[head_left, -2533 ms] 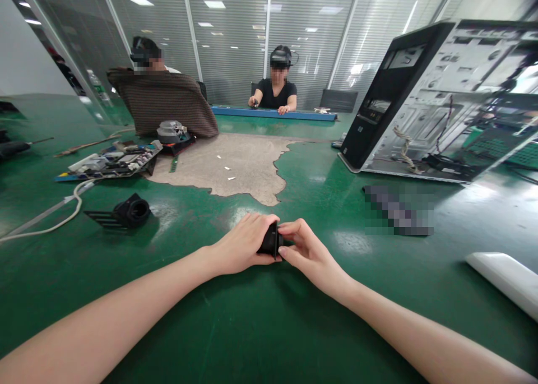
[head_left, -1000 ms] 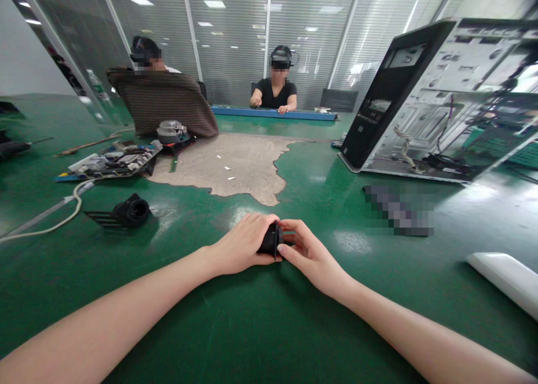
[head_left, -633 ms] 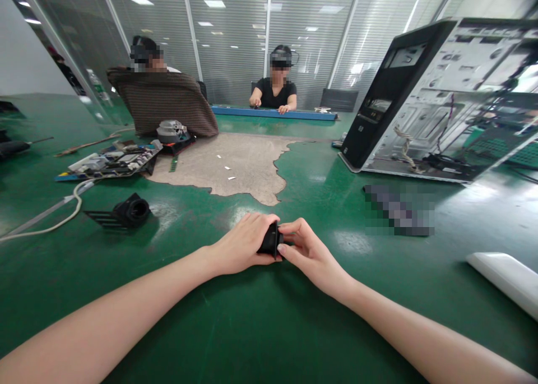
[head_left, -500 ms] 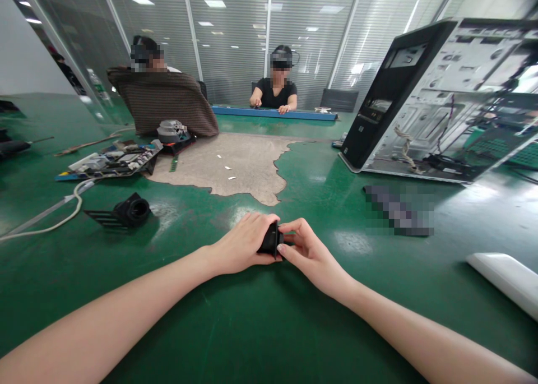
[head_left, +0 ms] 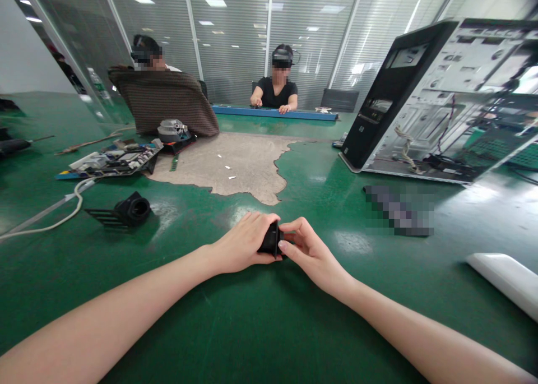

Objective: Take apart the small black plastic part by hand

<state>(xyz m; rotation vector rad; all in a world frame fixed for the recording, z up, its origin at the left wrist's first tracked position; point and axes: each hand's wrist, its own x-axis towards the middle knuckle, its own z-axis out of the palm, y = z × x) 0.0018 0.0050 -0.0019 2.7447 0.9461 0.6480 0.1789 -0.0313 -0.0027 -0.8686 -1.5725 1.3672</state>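
A small black part (head_left: 269,239) with a thin flange is held low over the green tabletop (head_left: 235,322), near the middle of the view. My left hand (head_left: 244,244) wraps round its left side, thumb and fingers closed on it. From the right, my right hand (head_left: 309,252) pinches the knob-like right end of the same part between thumb and fingertips. The palm side of my left hand and the part's far side are hidden. To the left lies another black part (head_left: 133,209) with a round opening and a slatted plate.
An open computer case (head_left: 378,103) stands at the right. A circuit board (head_left: 115,158), a cable (head_left: 78,196) and a metal fan-like part (head_left: 173,130) lie left. A pixelated dark object (head_left: 395,210) and a white object (head_left: 502,277) are at right. Two people sit beyond.
The thumb of my right hand has shifted slightly up and right on the end of the black part. My left hand has hardly moved.
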